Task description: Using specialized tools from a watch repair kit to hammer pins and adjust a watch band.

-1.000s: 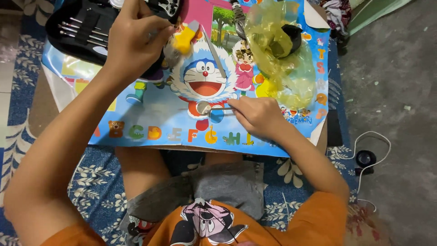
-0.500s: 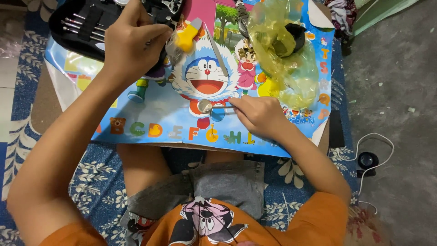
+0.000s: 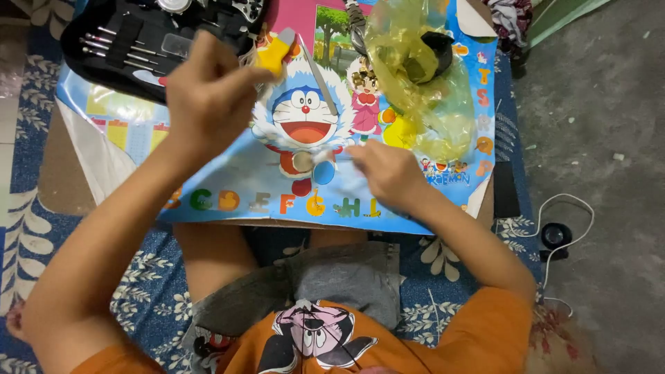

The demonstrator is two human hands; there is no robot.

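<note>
- Your left hand (image 3: 208,104) is raised over the upper left of the cartoon poster mat (image 3: 228,180), fingers curled together, pinching a small yellow-handled tool (image 3: 273,52) at its near end.
- The yellow-handled tool has a grey cap and sticks out up and right from your fingertips, above the mat, just beside the black tool case (image 3: 145,38).
- Your right hand (image 3: 384,170) lies low on the mat near its front edge, fingers bunched and pressed down at a small round metal piece (image 3: 303,161); motion blur there, so can't tell if the fingers actually pinch the piece or just touch it.
- The round metal piece sits on the mat on the blue cartoon cat's body, just left of your right fingertips.
- A thin grey metal tool (image 3: 320,86) lies slanted on the mat across the cartoon cat's head, between your two hands, touched by neither.
- The black tool case is open at the top left, with thin metal drivers lying in a row inside; it rests partly on the mat.
- A crumpled yellow plastic bag (image 3: 422,90) lies on the upper right of the mat, with a black object (image 3: 438,52) inside it.
- The mat lies on a low board over your crossed legs; blue floral rug (image 3: 28,228) beneath.
- A black cable with a round puck (image 3: 556,235) lies on the grey floor to your right, well apart from both hands.
</note>
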